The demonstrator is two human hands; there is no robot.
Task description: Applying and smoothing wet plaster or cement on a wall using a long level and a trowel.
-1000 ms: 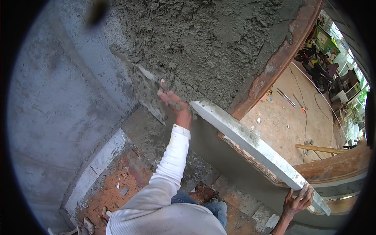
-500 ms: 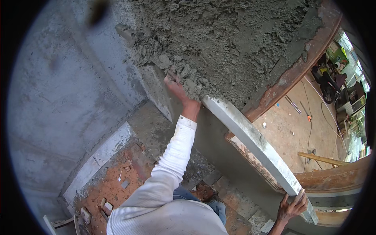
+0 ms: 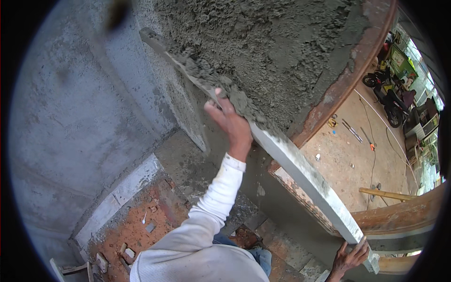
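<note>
Left hand (image 3: 235,126) has shifted, half-curled at bar (image 3: 303,171) — grip unclear — right hand (image 3: 350,257) clasps it.

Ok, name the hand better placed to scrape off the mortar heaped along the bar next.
Left, probably: the left hand is on the bar, close beside the heaped mortar, while the right hand grips the bar's far end.

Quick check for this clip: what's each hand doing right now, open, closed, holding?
Left hand: closed, holding the long pale bar around mid-length.
Right hand: closed, gripping the same bar near its lower end.
</note>
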